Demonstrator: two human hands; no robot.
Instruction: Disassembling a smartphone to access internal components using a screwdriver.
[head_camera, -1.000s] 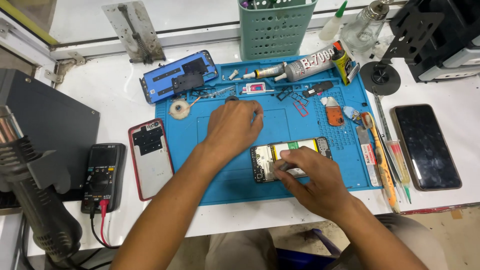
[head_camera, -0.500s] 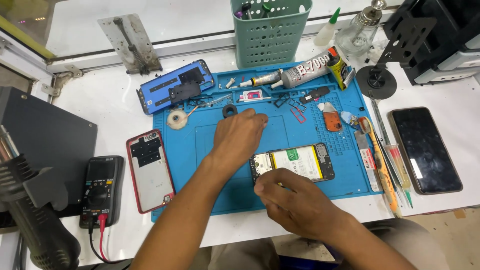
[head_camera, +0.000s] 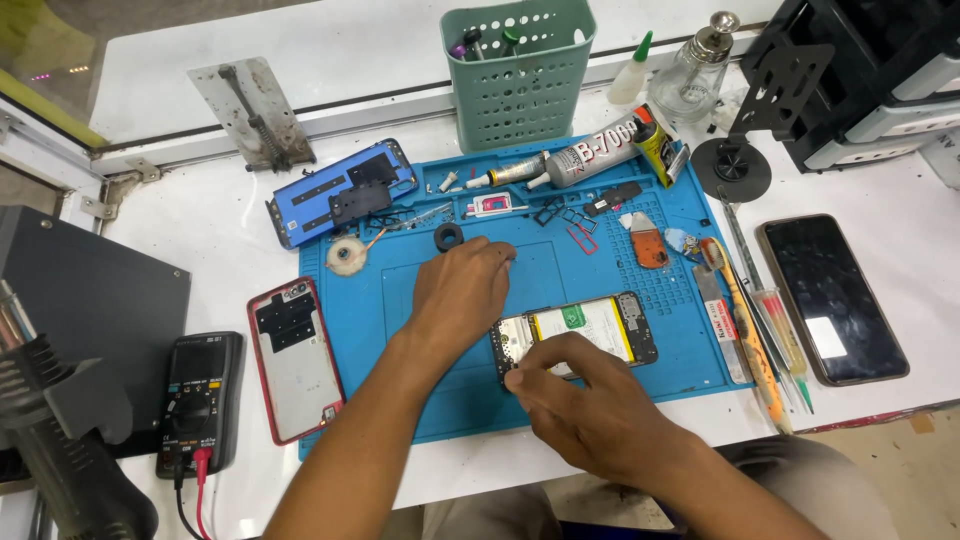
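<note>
Under the right hand (head_camera: 600, 420), the opened phone (head_camera: 578, 335) is pinched at its near end; just beyond it, the left hand (head_camera: 462, 290) rests curled, empty, on the blue mat (head_camera: 520, 270). Component work seems underway; steady fingertip pressure is needed next.

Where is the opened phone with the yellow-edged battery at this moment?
In the head view, the opened phone lies on the blue mat, right of centre, under the right hand and beside the left hand.
</note>
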